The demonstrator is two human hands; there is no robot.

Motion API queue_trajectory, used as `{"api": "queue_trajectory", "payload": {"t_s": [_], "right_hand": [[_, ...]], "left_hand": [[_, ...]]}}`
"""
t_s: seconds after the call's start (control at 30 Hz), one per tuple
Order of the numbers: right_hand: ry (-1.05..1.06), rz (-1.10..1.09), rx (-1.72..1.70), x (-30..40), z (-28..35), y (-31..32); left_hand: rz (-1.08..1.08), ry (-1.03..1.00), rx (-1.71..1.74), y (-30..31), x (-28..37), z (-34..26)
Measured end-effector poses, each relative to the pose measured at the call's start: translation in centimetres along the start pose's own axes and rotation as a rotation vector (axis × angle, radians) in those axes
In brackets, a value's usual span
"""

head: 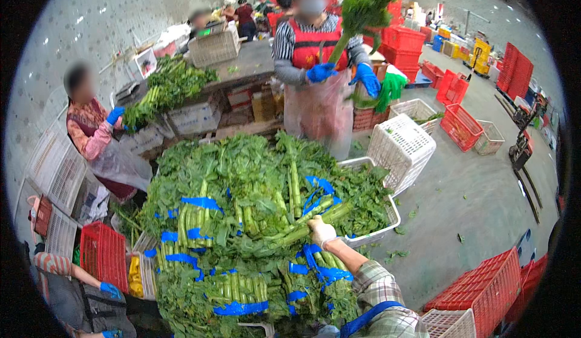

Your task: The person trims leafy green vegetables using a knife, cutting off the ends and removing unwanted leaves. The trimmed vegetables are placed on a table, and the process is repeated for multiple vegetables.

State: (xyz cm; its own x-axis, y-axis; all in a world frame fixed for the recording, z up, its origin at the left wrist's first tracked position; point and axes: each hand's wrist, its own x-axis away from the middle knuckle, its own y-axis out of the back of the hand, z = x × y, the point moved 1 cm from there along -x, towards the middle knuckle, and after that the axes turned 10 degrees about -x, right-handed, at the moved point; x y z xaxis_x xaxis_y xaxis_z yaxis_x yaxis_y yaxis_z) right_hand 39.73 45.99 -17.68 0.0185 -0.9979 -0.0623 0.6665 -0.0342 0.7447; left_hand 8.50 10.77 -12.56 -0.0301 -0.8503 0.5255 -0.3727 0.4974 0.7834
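My right hand [322, 231], in a cream glove, grips thick green stalks [296, 235] of a leafy vegetable that lie across the pile. My left hand is out of view. Before me is a large heap of leafy green vegetables [247, 156], with many stalks side by side in bundles. Blue bands [240, 308] wrap several bundles. Just beyond my hand, a loose blue strip [320, 186] lies among the stalks. To its right, a white plastic crate [394, 222] holds more leafy greens.
Across the heap, a masked co-worker [313, 56] in blue gloves holds a leafy stalk [338, 50]. Another person [97, 133] stands at left by a bench [247, 61] with greens. A third person's blue-gloved hand [111, 290] is near a red crate [103, 256]. Red crates [481, 288] stand lower right.
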Motion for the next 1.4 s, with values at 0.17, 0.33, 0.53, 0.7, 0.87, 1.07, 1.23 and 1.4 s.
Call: {"api": "queue_trajectory", "payload": {"t_s": [0.17, 0.33, 0.53, 0.7, 0.87, 1.07, 1.23, 1.4], "right_hand": [[0.111, -0.179, -0.176, 1.3, 6.4, 8.5], [-0.213, -0.087, -0.881, 5.1, 15.3, 9.2], [-0.319, 0.719, -1.56, 14.9, 29.6, 3.6], [-0.229, 0.956, -1.803, 20.1, 39.5, 1.1], [-0.309, 0.982, -1.855, 23.9, 42.9, 0.1], [0.306, 0.618, -1.009, 28.4, 44.6, -2.9], [0.458, 0.74, -0.597, 29.8, 46.3, -6.8], [0.944, 0.673, -0.509, 32.9, 46.5, -6.0]], "left_hand": [[-0.05, -0.095, 0.217, 7.1, 1.1, -3.1], [-0.173, -0.203, 0.414, 12.4, 2.2, -3.8], [-0.509, -0.386, 0.938, 17.1, 2.3, -1.3], [-0.321, -0.378, 0.98, 15.3, 5.1, 7.5], [-0.475, -0.325, 1.42, 15.5, 11.0, 7.6], [-0.82, 0.0, 1.186, 14.4, 15.9, 10.0], [-1.008, 0.22, 0.645, 14.4, 19.4, 10.0], [-0.75, -0.119, 1.436, 11.5, 18.9, 13.7]]}}
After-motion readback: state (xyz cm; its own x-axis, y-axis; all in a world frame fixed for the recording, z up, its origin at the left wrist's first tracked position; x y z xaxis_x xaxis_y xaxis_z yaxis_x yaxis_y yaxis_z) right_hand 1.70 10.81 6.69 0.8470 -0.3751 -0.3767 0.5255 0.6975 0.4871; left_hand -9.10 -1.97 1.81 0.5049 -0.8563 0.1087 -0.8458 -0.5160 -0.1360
